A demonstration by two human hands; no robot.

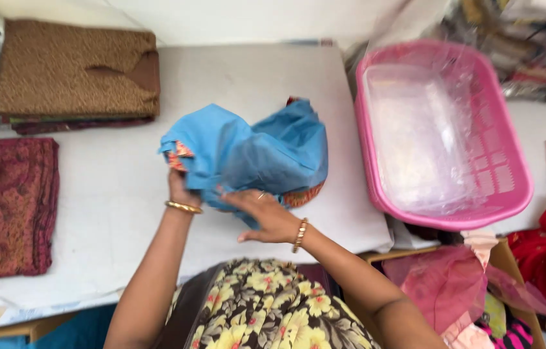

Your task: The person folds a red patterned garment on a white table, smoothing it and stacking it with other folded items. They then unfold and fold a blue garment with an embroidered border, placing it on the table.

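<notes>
Both hands, left hand (181, 189) and right hand (266, 216), grip a blue cloth (250, 152) near the table's (118, 187) front edge; a pink basket (508, 174) sits at its right edge.

A crumpled blue garment (247, 155) with red-patterned trim is held bunched above the white table.

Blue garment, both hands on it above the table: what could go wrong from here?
1. The blue garment is bunched and lifted, gripped by the left hand at one edge while the right hand grips the bottom edge; loose folds could slip and undo any neat fold.
2. The pink basket, lined with clear plastic bags, sits close on the right; a swinging corner might snag its rim.
</notes>
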